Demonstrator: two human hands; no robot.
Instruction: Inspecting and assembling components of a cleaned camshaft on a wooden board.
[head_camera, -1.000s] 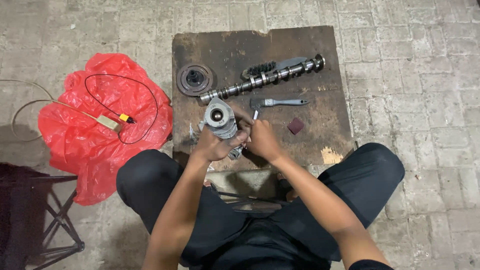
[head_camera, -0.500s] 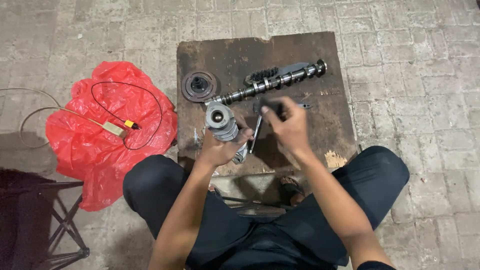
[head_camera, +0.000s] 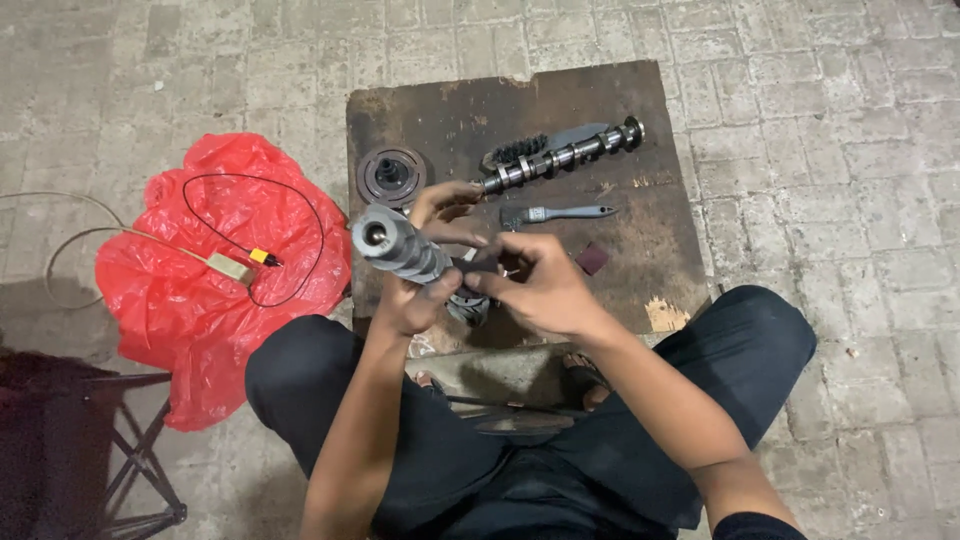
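Both hands meet in front of the person's knees, above the near edge of a dark wooden board (head_camera: 640, 120). Left hand (head_camera: 415, 295) is wrapped around the lower part of a camshaft (head_camera: 400, 245), holding it tilted with its round end raised toward the camera. Right hand (head_camera: 540, 285) is curled, fingertips pinched on something small and dark against the shaft — what it is cannot be told. The camshaft is steel, so it looks heavy and stiff, probably oily and slick; a full-fist hold on the plain journal between lobes seems the surest place. Forearms angle inward, elbows wide. Farther out on the board lie a grey brush (head_camera: 560, 213), a second camshaft (head_camera: 560, 158) and a round pulley (head_camera: 390, 175). A red plastic bag (head_camera: 200, 290) lies to the left.
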